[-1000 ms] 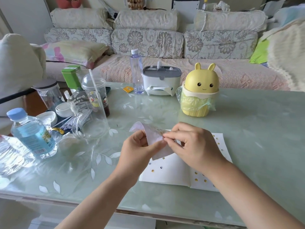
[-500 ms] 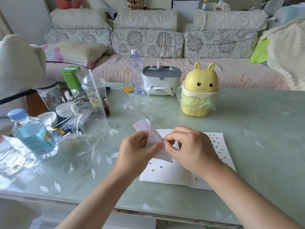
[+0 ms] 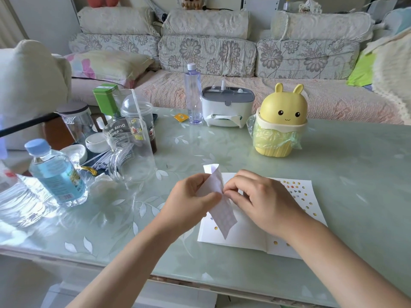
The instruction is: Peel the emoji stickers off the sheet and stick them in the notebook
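Observation:
An open white notebook (image 3: 246,235) lies flat on the glass table, with several small emoji stickers (image 3: 297,191) dotted over its right page and a few on the left. Above it my left hand (image 3: 189,202) holds a curled white sticker sheet (image 3: 219,196), its back turned toward me. My right hand (image 3: 264,200) pinches at the sheet's edge with thumb and forefinger. The sheet's printed side and whatever the fingertips hold are hidden.
A yellow bunny-shaped bin (image 3: 281,123) with a green bag stands behind the notebook. A glass pitcher (image 3: 131,152), lidded cup (image 3: 139,116) and water bottle (image 3: 56,174) crowd the left side. A tissue box (image 3: 226,107) and tall bottle (image 3: 193,95) stand at the far edge.
The sticker sheet has turned more upright and its lower end hangs further down over the left page. Both hands stay together at the sheet, shifted slightly.

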The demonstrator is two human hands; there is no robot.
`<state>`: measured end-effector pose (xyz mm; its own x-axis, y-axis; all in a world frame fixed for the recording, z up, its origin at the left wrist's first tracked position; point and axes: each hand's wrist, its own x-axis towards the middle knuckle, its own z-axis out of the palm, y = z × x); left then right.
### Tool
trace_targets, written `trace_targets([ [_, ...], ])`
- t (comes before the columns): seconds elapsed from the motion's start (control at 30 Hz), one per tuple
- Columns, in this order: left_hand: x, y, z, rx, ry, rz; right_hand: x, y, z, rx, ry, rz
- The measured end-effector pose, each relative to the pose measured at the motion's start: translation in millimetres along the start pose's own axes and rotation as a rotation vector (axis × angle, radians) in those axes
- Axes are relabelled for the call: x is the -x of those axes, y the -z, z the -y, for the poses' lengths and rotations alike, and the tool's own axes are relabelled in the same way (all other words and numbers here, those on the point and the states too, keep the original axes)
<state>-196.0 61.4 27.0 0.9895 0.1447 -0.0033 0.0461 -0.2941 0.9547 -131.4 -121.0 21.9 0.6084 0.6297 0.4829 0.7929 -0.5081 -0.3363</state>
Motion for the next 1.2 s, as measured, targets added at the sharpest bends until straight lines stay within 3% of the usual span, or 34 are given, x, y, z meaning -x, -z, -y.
trace_targets([
  [0.13,-2,5,6,-0.043,-0.002,0.041,-4,2,3,0.019,0.000,0.057],
  [0.3,0,9,8,0.154,0.084,0.092,-5,3,7,-0.303,-0.143,0.048],
  [0.47,0,12,8,0.237,0.103,0.112,-3,4,7,-0.405,-0.169,0.065],
  [0.63,1,15,8,0.325,0.088,0.153,-2,4,8,-0.442,-0.208,0.027],
  [0.77,0,14,9,0.292,0.046,0.152,-3,2,10,-0.291,-0.125,0.024],
  [1.0,-3,13,22,0.010,-0.020,0.010,-13,-10,9,-0.209,-0.235,0.215],
  [1.13,-2,17,45,-0.479,-0.245,-0.115,-24,-29,13,-0.016,-0.194,0.349],
  [1.2,-1,22,57,-0.634,-0.263,-0.107,-28,-42,17,0.073,-0.137,0.421],
])
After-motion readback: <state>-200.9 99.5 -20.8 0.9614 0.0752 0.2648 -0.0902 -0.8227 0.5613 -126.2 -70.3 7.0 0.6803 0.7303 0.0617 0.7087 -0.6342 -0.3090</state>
